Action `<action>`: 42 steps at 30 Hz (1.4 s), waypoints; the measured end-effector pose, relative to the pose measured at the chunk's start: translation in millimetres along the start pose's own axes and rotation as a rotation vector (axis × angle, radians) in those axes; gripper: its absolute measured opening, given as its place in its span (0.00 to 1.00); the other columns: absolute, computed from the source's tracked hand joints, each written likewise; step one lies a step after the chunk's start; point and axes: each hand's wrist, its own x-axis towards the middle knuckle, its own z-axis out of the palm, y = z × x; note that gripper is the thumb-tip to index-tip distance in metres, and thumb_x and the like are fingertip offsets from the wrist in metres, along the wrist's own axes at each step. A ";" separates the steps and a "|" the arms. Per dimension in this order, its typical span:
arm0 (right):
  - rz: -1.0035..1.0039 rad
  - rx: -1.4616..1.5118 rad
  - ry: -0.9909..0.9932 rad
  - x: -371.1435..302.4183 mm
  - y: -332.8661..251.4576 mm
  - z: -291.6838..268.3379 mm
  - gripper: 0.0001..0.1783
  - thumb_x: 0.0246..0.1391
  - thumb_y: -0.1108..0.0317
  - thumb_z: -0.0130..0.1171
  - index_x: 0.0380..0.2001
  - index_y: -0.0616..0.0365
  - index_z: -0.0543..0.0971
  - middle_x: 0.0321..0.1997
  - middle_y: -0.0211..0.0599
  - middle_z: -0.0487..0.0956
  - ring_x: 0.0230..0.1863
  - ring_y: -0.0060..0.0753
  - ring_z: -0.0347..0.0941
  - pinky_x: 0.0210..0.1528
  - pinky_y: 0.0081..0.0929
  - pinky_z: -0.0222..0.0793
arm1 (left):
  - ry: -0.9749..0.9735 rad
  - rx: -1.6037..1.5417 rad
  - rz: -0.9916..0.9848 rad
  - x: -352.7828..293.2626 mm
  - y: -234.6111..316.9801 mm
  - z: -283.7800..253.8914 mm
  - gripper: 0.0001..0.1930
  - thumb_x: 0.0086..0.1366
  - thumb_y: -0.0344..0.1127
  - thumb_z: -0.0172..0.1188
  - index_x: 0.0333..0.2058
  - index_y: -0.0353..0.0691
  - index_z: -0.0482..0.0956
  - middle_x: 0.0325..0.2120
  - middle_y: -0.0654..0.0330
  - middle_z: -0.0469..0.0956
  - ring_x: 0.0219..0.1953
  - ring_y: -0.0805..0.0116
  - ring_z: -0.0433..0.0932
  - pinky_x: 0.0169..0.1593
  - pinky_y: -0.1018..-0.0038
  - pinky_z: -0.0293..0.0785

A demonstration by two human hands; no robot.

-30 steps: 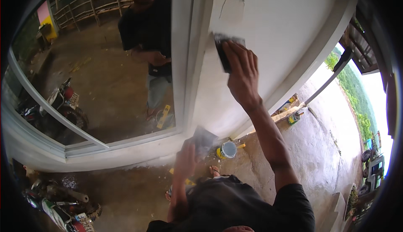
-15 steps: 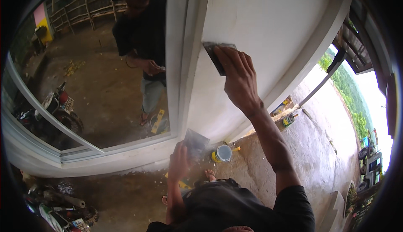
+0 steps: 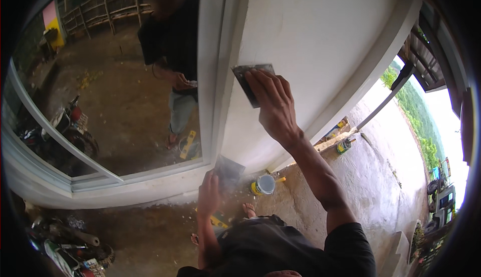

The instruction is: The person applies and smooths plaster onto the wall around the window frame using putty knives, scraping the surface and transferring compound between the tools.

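My right hand [image 3: 275, 104] is closed around a flat dark putty scraper [image 3: 245, 82] and presses it to the white wall [image 3: 320, 21], close beside the window frame [image 3: 213, 51]. Lower down, my left hand [image 3: 208, 195] grips the edge of a second flat, square putty scraper [image 3: 230, 169], held out in front of my body. That one looks hazy, and whether putty lies on it I cannot tell. Below the wall stands an open bucket [image 3: 264, 183] with pale grey contents and a yellow handle sticking out at its right.
The window glass [image 3: 115, 76] at left reflects a person, a yard and a motorcycle. A real motorcycle [image 3: 70, 247] stands at lower left. Near my feet lies a yellow object [image 3: 219, 220]. A small can [image 3: 343, 146] sits by the wall's far end, on wet concrete [image 3: 381, 176].
My right hand has slid the scraper down and slightly left along the wall. My left hand and its scraper have shifted slightly left.
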 end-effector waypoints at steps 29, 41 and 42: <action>-0.099 -0.089 0.324 158.0 54.1 -82.8 0.17 0.62 0.79 0.50 0.53 0.62 0.78 0.54 0.48 0.80 0.58 0.47 0.75 0.62 0.43 0.69 | -0.225 -0.259 -0.225 11.7 31.4 28.3 0.21 0.64 0.27 0.59 0.55 0.29 0.69 0.52 0.39 0.72 0.50 0.34 0.74 0.52 0.55 0.74; 0.056 0.127 -0.110 -16.7 -2.2 -5.5 0.34 0.48 0.84 0.56 0.62 0.63 0.73 0.63 0.46 0.73 0.65 0.48 0.70 0.67 0.47 0.63 | -0.151 -0.173 -0.124 8.8 -0.1 19.8 0.29 0.62 0.33 0.65 0.57 0.25 0.65 0.55 0.35 0.70 0.55 0.32 0.72 0.57 0.53 0.72; 0.069 0.106 -0.070 -15.1 0.6 -11.7 0.34 0.48 0.84 0.56 0.62 0.62 0.73 0.64 0.45 0.73 0.66 0.47 0.69 0.67 0.46 0.62 | -0.142 -0.244 -0.184 7.7 -1.6 18.0 0.29 0.62 0.32 0.65 0.57 0.25 0.65 0.55 0.35 0.70 0.54 0.32 0.72 0.57 0.53 0.72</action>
